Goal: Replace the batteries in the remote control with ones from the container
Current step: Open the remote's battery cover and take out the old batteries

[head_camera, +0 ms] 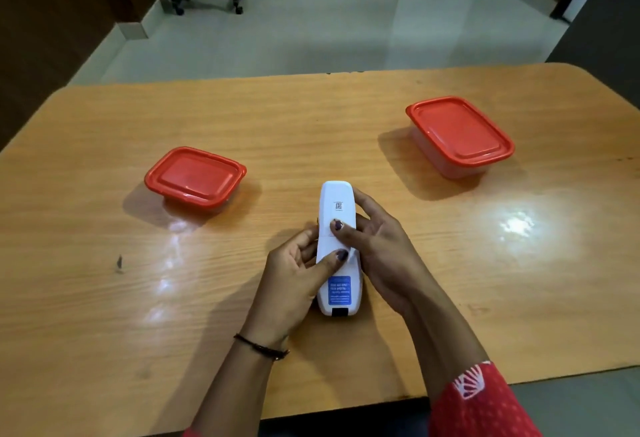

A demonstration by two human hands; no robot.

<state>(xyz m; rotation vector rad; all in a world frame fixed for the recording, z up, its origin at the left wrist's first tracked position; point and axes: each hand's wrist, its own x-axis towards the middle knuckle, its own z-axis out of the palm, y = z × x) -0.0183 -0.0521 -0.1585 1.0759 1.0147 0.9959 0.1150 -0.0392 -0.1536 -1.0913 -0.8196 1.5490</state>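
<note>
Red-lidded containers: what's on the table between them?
Head view: the white remote, back up, held by left hand and right hand, slightly nearer the camera.

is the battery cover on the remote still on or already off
Still on. The white remote lies back-up, held by both hands, and its back shows only a thin seam under the right thumb, with no open compartment or batteries visible.

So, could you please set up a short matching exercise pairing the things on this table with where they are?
Things:
1. remote control
2. smaller container
3. larger container
4. bracelet

Places:
A. far right of the table
B. on the left wrist
C. held back-up between both hands
D. left of the remote

Pairs: 1-C, 2-D, 3-A, 4-B
</note>
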